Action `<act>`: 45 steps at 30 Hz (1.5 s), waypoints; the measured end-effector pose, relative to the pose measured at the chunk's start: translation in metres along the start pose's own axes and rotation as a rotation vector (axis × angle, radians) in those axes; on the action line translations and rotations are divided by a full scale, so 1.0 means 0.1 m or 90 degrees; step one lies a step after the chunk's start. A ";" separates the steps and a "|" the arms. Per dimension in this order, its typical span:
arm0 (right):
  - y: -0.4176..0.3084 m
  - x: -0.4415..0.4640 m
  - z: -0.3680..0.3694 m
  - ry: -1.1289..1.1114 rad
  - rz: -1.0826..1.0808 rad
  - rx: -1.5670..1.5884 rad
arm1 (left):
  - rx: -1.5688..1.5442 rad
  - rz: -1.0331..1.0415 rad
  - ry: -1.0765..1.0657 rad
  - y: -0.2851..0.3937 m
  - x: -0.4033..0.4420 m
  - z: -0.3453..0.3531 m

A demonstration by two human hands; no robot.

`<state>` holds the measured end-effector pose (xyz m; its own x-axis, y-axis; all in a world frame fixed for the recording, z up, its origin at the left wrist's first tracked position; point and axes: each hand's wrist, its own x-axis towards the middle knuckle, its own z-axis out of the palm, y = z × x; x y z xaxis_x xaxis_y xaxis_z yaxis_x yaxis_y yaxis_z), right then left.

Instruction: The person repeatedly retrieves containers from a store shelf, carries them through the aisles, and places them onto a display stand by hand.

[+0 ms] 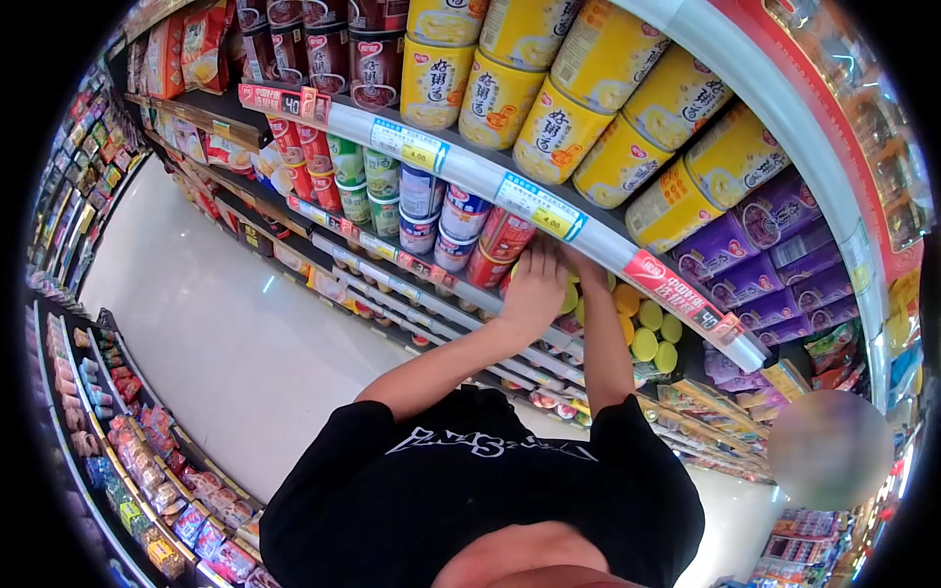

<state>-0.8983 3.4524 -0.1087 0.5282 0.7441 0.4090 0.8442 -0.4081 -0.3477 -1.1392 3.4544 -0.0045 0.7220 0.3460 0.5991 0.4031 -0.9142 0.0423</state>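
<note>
Red cans upright on lower shelf, long axis one-to-seven o'clock, left hand at their five, right hand at four, grips' opening and hold untellable, price rail partly masking right hand, yellow-lidded containers beyond.

Single view, head-worn, facing forward and steeply down. Round, very wide lens, black corners, strong bending at the edges. Shirt at 6 o'clock, close to the lens, seen from above. Hands just off centre toward 3, a bit farther out. Shelf rail slants from 11 to 4, so frame sits tilted to it. Floor toward 9, other shelving at 8, well back.
</note>
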 end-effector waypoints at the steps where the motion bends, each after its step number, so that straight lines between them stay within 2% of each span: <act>1: -0.09 -0.03 -0.09 0.020 -0.015 -0.006 | -0.014 0.004 -0.001 -0.02 -0.01 -0.02; 5: -0.54 -0.12 -0.53 0.125 -0.068 -0.058 | -0.056 0.023 -0.015 -0.08 -0.02 -0.18; 8: -0.40 -0.11 -0.55 0.130 -0.101 -0.120 | -0.041 0.027 -0.032 -0.08 -0.03 -0.15; 10: -0.43 -0.11 -0.59 0.168 -0.121 -0.079 | -0.029 0.026 -0.049 -0.06 -0.02 -0.12; 12: -0.48 -0.08 -0.71 -0.092 0.070 -0.131 | -0.028 0.023 -0.070 -0.05 -0.01 -0.11; 17: -0.39 -0.03 -0.58 -0.081 0.083 -0.107 | -0.057 0.011 -0.046 -0.05 0.01 -0.11; 21: -0.55 0.00 -0.58 -0.021 0.035 -0.067 | -0.044 -0.008 -0.015 -0.02 0.05 -0.01; 25: -0.87 -0.07 -0.60 0.092 0.043 0.066 | 0.014 -0.034 -0.014 0.03 0.11 0.09; 29: -0.78 -0.10 -0.50 0.132 0.041 0.115 | -0.024 -0.019 0.003 -0.02 0.12 0.09; 32: -0.72 -0.17 -0.51 0.141 0.064 0.103 | -0.087 -0.015 -0.020 -0.05 0.16 -0.02; 35: -0.59 -0.22 -0.57 0.171 0.115 0.008 | -0.102 -0.016 -0.032 -0.05 0.21 -0.12; 37: -0.46 -0.30 -0.62 0.226 0.070 -0.049 | -0.111 -0.024 -0.072 -0.04 0.22 -0.17; 39: -0.62 -0.44 -0.90 0.254 0.013 -0.009 | -0.105 -0.010 -0.060 -0.05 0.21 -0.10; 40: -0.63 -0.49 -0.88 0.273 0.110 0.255 | -0.112 -0.004 -0.050 -0.05 0.20 -0.07; 41: -0.71 -0.55 -1.02 0.225 0.171 0.452 | -0.118 0.002 -0.036 -0.05 0.21 -0.04; 43: -0.86 -0.74 -1.28 0.161 0.191 0.679 | -0.183 0.027 0.041 -0.01 0.19 -0.06; 45: -0.97 -0.94 -1.51 0.141 0.264 0.726 | -0.271 0.071 0.174 0.10 0.17 -0.13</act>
<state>-1.0159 3.3421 0.0142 0.8352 0.5169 0.1877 0.1047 0.1856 -0.9770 -1.1297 3.4486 0.0163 0.5514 0.2252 0.8032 0.0267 -0.9671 0.2529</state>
